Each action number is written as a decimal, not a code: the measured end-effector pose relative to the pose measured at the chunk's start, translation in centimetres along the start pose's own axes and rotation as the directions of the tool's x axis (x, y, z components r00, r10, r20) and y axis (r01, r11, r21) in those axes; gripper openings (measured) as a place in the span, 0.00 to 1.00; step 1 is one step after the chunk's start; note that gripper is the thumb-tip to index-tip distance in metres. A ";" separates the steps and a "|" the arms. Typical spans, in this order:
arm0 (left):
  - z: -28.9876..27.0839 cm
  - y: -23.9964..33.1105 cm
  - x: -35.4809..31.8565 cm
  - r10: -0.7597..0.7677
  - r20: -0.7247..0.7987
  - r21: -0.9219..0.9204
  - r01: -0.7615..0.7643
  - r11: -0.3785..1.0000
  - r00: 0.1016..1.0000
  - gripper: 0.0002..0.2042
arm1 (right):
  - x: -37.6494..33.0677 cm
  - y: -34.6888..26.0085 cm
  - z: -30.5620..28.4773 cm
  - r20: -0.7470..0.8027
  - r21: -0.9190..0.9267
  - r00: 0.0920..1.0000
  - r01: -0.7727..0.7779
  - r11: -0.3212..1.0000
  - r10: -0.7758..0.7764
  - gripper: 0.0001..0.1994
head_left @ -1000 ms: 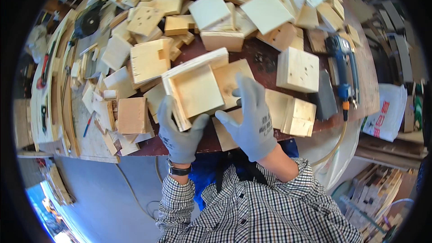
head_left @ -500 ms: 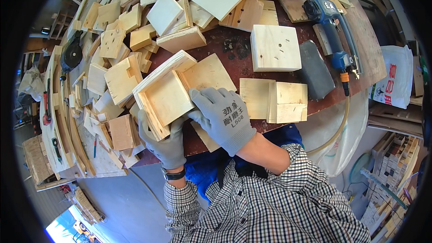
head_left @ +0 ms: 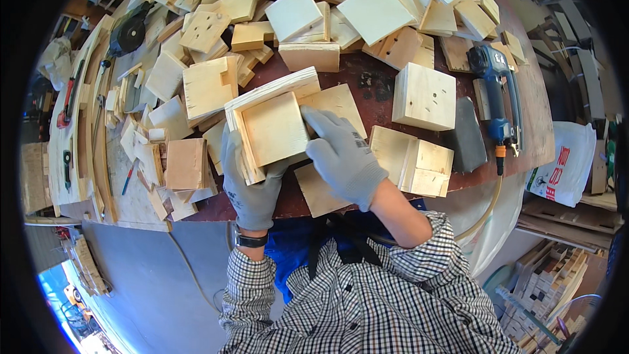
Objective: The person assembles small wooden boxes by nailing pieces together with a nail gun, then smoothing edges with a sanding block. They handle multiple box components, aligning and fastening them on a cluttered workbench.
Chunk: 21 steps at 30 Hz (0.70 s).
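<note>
Above the near table edge, my left hand, in a grey glove, grips a small pale wooden box from below and its left side. The box has a square panel framed by raised plywood walls at the back and left. My gloved right hand has its bent fingertips and thumb at the box's right edge; the exact grip there is partly hidden. Behind the right hand lies a thin square board, with another board under its wrist. A joined wooden piece rests farther right.
A large pile of wooden pieces covers the far and left table. To the right are a closed wooden block, a dark grey slab and a blue air nailer with a hose. Tools, including a red-handled one, lie far left.
The view has shifted, so the table appears turned. The box is tilted differently in my hands, and my right fingers have moved along its right edge.
</note>
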<state>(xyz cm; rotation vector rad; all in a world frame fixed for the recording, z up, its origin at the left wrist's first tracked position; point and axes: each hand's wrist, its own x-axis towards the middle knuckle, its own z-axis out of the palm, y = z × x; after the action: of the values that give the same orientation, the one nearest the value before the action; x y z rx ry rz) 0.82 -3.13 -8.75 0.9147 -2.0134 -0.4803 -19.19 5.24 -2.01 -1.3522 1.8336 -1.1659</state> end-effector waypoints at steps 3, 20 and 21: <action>0.0 0.7 -0.1 -0.006 0.000 0.072 0.006 0.997 1.000 0.46 | 0.2 0.1 0.0 0.040 -0.024 0.999 -0.003 1.000 0.004 0.27; 0.3 1.4 0.9 0.031 -0.102 0.024 -0.029 0.999 0.994 0.44 | -0.8 -0.4 -2.1 0.040 0.337 0.996 -0.093 0.937 0.085 0.27; 0.3 1.4 0.8 0.036 -0.106 0.039 -0.032 0.999 0.994 0.44 | -1.2 -1.9 -3.1 -0.074 0.275 0.996 0.073 0.959 -0.054 0.24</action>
<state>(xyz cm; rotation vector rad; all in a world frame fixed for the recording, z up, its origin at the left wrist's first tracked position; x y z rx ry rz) -0.34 -2.81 -7.65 0.9083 -1.9434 -0.3684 -20.52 7.16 1.08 -1.2310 1.6069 -1.4570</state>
